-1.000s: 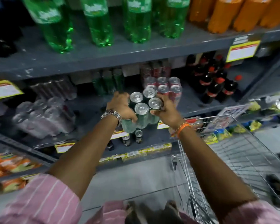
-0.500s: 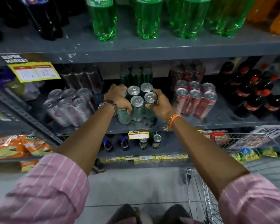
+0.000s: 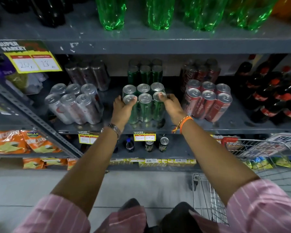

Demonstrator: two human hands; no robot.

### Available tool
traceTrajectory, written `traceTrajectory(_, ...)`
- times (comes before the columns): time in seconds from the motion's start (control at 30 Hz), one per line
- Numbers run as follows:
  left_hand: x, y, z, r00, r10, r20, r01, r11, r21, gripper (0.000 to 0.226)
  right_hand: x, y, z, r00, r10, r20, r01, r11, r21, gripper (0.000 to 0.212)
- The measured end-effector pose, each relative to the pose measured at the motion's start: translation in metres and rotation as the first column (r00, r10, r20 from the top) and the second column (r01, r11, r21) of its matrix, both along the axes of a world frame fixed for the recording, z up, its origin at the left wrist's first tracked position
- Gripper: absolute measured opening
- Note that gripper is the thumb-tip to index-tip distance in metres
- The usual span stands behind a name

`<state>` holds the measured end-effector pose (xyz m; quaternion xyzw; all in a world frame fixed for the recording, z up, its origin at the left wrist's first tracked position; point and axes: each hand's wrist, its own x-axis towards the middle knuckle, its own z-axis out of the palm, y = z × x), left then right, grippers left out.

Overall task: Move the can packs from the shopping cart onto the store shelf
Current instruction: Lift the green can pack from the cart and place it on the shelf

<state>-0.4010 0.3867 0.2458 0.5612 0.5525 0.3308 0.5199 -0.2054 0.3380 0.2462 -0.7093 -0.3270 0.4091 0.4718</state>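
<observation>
Both arms reach forward, nearly straight, from pink striped sleeves toward the middle shelf (image 3: 225, 127). Left hand (image 3: 123, 110) grips the left side of the green can pack (image 3: 144, 105): thumb lies over the near-left can top, fingers wrap around the pack's left side, mostly hidden. Metal watch (image 3: 115, 129) on that wrist. Right hand (image 3: 170, 106) clasps the pack's right side, thumb pressed on the near-right can top, fingers curled around the far side. Orange thread band (image 3: 183, 122) on the right wrist.

Green can pack: six cans, two rows of three, standing upright on the middle shelf near its front edge. Silver can pack (image 3: 74, 103) to its left, red can pack (image 3: 208, 101) to its right, both apart from it. Another green pack (image 3: 144, 73) directly behind. Cannot tell whether the base sits fully flat. Shopping cart (image 3: 242, 145) at lower right, beside the right forearm.
</observation>
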Motion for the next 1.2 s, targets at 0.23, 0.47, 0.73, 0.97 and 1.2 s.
traceTrajectory(0.23, 0.008, -0.018, -0.026, 0.994, 0.071, 0.078, -0.069, 0.997, -0.039, 0.055, -0.003, -0.009, -0.011, 0.997, 0.067, 0.024, -0.066, 0.998, -0.022, 0.065)
traceTrajectory(0.47, 0.002, -0.009, -0.021, 0.998, 0.046, 0.053, -0.045, 0.999, -0.023, 0.046, -0.008, -0.018, -0.004, 0.984, 0.047, 0.174, -0.032, 0.995, -0.090, 0.066)
traceTrajectory(0.73, -0.009, -0.019, -0.027, 1.000, 0.025, -0.002, -0.025, 0.999, -0.037, 0.062, -0.010, -0.028, 0.002, 0.966, 0.099, 0.239, -0.075, 0.991, -0.107, 0.059)
traceTrajectory(0.97, -0.008, -0.016, -0.022, 1.000, 0.010, 0.020, -0.008, 0.998, -0.057, 0.055, -0.018, -0.031, 0.006, 0.977, 0.061, 0.204, -0.036, 0.992, -0.122, 0.059)
traceTrajectory(1.2, 0.024, -0.052, 0.016, 0.890, 0.454, 0.048, -0.454, 0.871, 0.186, 0.036, 0.013, -0.050, 0.028, 0.927, -0.375, 0.028, 0.354, 0.894, 0.275, 0.012)
